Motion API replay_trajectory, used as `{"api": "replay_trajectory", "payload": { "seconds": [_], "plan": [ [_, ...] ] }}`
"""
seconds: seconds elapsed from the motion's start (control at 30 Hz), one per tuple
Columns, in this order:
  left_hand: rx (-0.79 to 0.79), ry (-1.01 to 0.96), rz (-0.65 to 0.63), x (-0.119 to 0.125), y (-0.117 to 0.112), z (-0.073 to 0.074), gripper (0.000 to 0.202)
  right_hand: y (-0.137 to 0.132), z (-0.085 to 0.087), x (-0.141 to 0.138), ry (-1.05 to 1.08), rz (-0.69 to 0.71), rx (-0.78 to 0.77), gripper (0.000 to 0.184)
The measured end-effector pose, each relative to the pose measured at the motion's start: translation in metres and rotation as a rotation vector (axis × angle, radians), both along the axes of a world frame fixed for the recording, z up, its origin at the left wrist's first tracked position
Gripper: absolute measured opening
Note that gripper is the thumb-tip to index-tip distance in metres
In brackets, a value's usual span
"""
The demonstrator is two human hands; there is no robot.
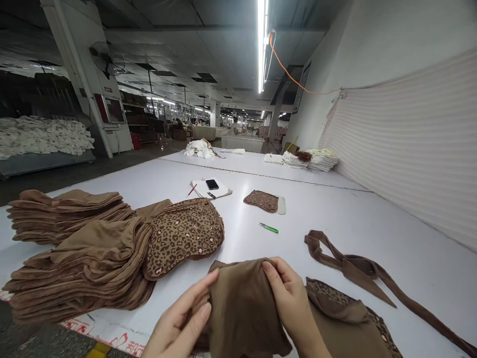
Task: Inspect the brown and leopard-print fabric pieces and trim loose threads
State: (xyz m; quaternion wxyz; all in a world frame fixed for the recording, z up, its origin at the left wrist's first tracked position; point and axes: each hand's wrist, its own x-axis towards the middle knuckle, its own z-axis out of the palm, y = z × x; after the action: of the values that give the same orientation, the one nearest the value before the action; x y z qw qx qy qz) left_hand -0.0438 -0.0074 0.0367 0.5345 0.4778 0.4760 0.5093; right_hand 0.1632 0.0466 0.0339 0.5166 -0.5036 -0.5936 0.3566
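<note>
Both hands are pinching a brown piece (242,308) at its top edge, left hand (179,320) and right hand (288,298) fingers closed on cloth, apparently pairing it; next likely needs matching the leopard piece (343,303) just right of the fingers.

Brown piece (242,308) at bottom centre: soft matt knit cloth. Stacks (78,263) at left: same matt brown fabric. Leopard pile (182,233): printed cloth, matt. Table (335,214): smooth white, slight sheen. Phone (212,184): glossy black. Pen (269,227): green plastic. Strap (357,268) at right: matt brown cloth.
</note>
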Motion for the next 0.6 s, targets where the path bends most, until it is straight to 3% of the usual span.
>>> {"api": "replay_trajectory", "payload": {
  "seconds": [0.07,0.13,0.2,0.27,0.37,0.5,0.6],
  "plan": [
    [0.017,0.014,0.076,-0.003,0.006,-0.001,0.04,-0.003,0.001,0.003,0.079,0.071,-0.035,0.028],
    [0.181,0.251,0.221,-0.006,0.01,-0.002,0.036,-0.01,0.0,0.008,0.15,0.093,-0.067,0.028],
    [0.364,0.519,0.268,-0.007,0.011,-0.005,0.034,-0.017,0.001,0.014,0.225,0.1,-0.113,0.029],
    [0.409,0.591,0.124,-0.007,0.009,-0.01,0.036,-0.022,0.005,0.019,0.252,0.147,-0.169,0.028],
    [0.353,0.513,-0.088,-0.006,0.005,-0.019,0.039,-0.024,0.014,0.023,0.244,0.277,-0.239,0.024],
    [0.343,0.545,-0.056,-0.004,0.005,-0.024,0.036,-0.021,0.017,0.025,0.457,0.46,-0.361,0.021],
    [0.374,0.532,-0.136,-0.001,0.01,-0.025,0.038,-0.018,0.015,0.023,0.634,0.519,-0.444,0.018]
  ]
}}
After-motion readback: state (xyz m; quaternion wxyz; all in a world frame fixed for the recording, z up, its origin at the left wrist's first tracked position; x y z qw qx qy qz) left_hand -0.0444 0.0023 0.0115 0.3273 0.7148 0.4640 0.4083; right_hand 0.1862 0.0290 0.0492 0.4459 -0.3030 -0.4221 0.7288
